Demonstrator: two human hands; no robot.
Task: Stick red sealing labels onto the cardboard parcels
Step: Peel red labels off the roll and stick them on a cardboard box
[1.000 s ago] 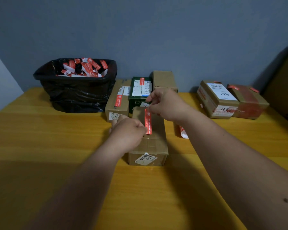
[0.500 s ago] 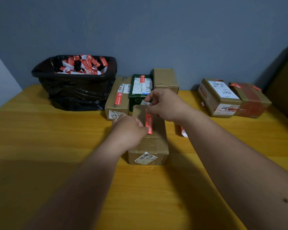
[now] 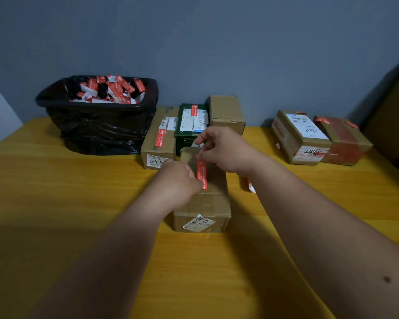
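Note:
A brown cardboard parcel [image 3: 209,203] with a white sticker on its near face lies lengthwise on the yellow table [image 3: 78,203]. A red sealing label [image 3: 201,172] lies along the top of the parcel. My left hand [image 3: 177,180] pinches the label's near end against the box top. My right hand [image 3: 226,149] pinches the label's far end. Part of the box top is hidden under both hands.
A black-bagged bin [image 3: 97,116] full of red and white label scraps stands at the back left. Three parcels [image 3: 159,139] sit behind the box, two more [image 3: 300,137] at the back right. A small red and white scrap [image 3: 248,184] lies under my right forearm.
The label has come down from a slightly raised position onto the box top. Both hands stayed at its ends, shifting only slightly.

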